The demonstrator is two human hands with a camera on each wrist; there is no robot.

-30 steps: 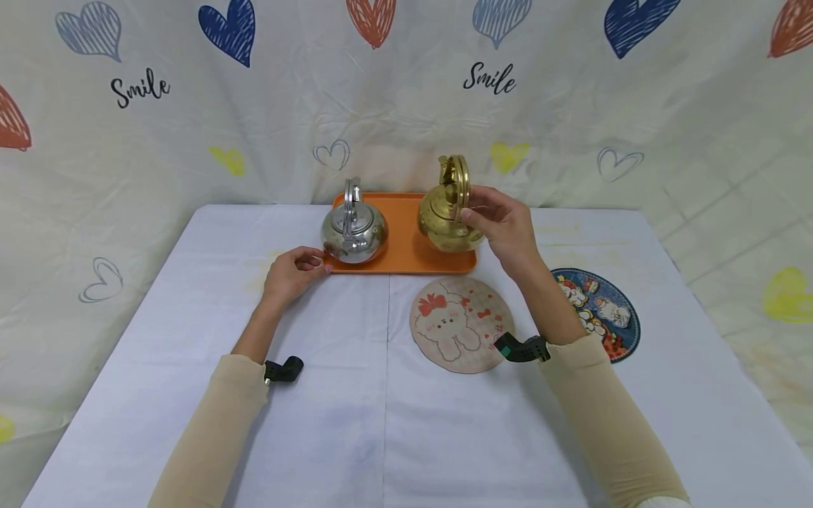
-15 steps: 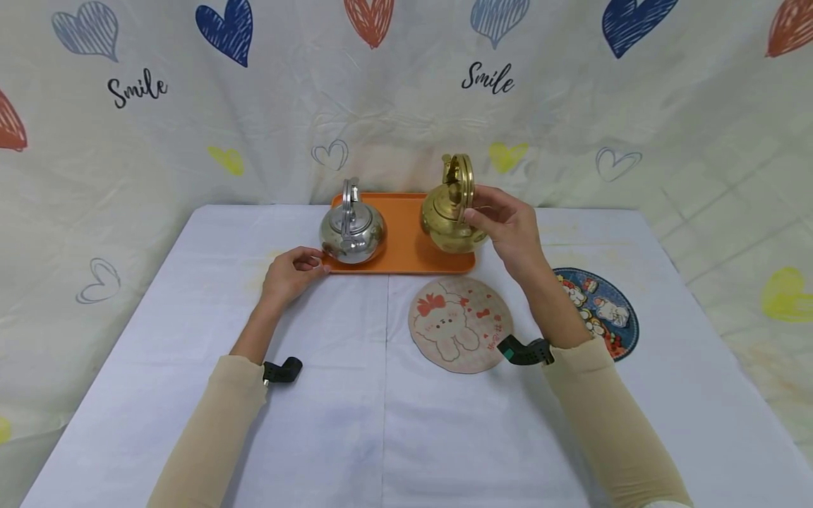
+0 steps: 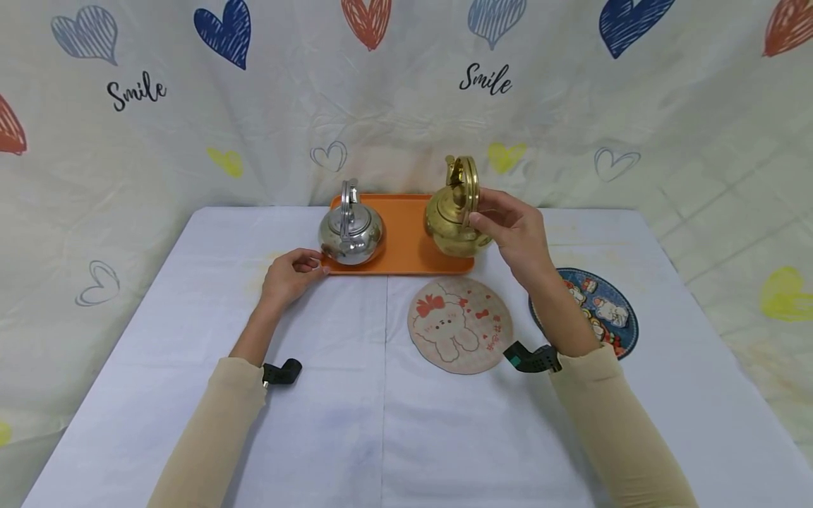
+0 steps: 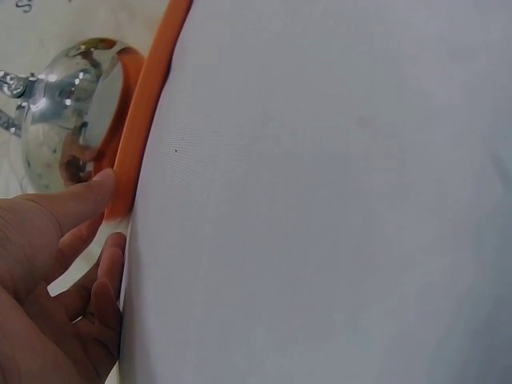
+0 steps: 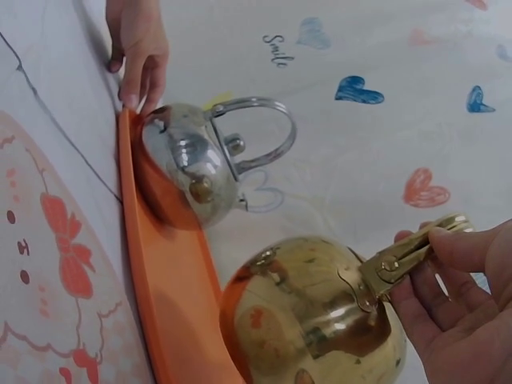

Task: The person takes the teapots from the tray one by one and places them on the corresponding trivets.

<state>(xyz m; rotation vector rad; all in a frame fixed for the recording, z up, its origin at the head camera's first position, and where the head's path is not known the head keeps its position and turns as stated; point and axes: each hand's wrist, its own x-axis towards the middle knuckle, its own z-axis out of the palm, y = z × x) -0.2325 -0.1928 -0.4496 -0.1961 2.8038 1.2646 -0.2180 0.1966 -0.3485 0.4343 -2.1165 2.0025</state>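
Observation:
My right hand (image 3: 516, 229) grips the upright handle of a gold teapot (image 3: 452, 229) between thumb and fingers. The pot hangs upright over the right end of an orange tray (image 3: 406, 243) and casts a shadow on it; whether its base is clear of the tray cannot be seen. A silver teapot (image 3: 351, 233) stands on the tray's left end with its handle up. At the tray's front left corner my left hand (image 3: 287, 277) holds the rim, thumb against the edge (image 4: 132, 160). In the right wrist view, the gold teapot (image 5: 312, 320) hides part of the tray.
A round bunny-print mat (image 3: 460, 331) lies in front of the tray. Beneath my right forearm is a blue patterned mat (image 3: 612, 310), partly covered. A patterned curtain (image 3: 406, 92) hangs just behind the white-covered table (image 3: 330, 437).
The gold teapot has shifted slightly to the right in my right hand. My left hand stays at the tray corner, and the silver teapot has not moved.

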